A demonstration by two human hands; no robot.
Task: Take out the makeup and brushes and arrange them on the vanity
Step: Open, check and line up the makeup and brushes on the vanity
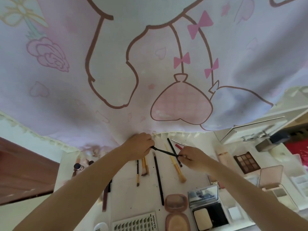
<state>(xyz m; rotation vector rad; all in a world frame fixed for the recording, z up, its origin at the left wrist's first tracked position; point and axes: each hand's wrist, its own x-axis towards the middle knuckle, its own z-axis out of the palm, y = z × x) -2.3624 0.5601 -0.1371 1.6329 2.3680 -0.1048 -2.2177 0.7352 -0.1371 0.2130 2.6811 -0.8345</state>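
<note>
Hands pinch one thin black stick [164, 151] between them: left hand [139, 145], right hand [191, 156].

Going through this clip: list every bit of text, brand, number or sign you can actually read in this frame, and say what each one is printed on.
"XOYO": on the right edge of the white false-lash tray at the near edge of the vanity; the letters run sideways.
Round white item left of that tray: a dark mark at its cut-off edge, too little showing to read.
Small bottle at the left: label blurred, unreadable.
Eyeshadow palette, compacts and brushes: no legible text.
</note>
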